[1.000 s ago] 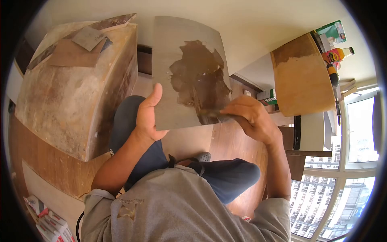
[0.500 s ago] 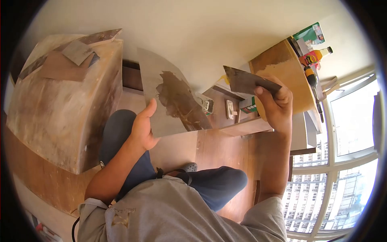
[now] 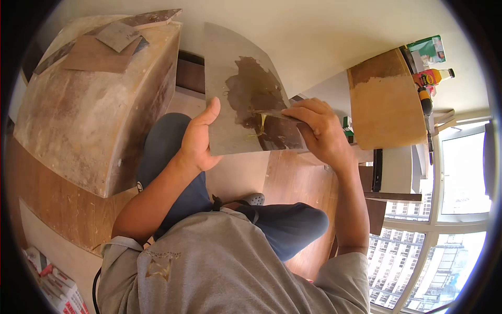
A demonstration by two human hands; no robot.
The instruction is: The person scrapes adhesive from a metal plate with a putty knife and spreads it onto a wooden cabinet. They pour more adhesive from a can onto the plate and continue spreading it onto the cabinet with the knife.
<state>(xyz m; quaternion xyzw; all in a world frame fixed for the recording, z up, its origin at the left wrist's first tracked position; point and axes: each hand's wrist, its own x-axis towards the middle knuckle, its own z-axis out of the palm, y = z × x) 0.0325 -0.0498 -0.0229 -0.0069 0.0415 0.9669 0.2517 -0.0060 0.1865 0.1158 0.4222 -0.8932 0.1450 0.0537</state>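
My left hand [image 3: 197, 138] grips the left edge of a thin grey-brown sheet [image 3: 217, 78], thumb raised along the near face. The sheet is tilted up and slightly curved, with a dark wet glue patch [image 3: 246, 86] across its middle and lower right. Closed around a thin flat spreader [image 3: 276, 113], my right hand [image 3: 324, 131] is at the sheet's right side. The spreader is seen nearly edge-on against the patch. Below its tip, a yellowish streak of glue [image 3: 262, 124] shows on the sheet.
At left stands a large stained wooden box [image 3: 94, 115] with loose sheet pieces [image 3: 99, 52] on top. A wooden panel [image 3: 389, 104], a bottle [image 3: 433, 77] and a drill-like tool [image 3: 424, 102] are at right, near the windows [image 3: 465, 167]. A pale wall [image 3: 314, 36] rises ahead.
My right hand has moved down and left, bringing the spreader from the air onto the sheet. The yellowish streak now shows on the patch. The view has shifted slightly.
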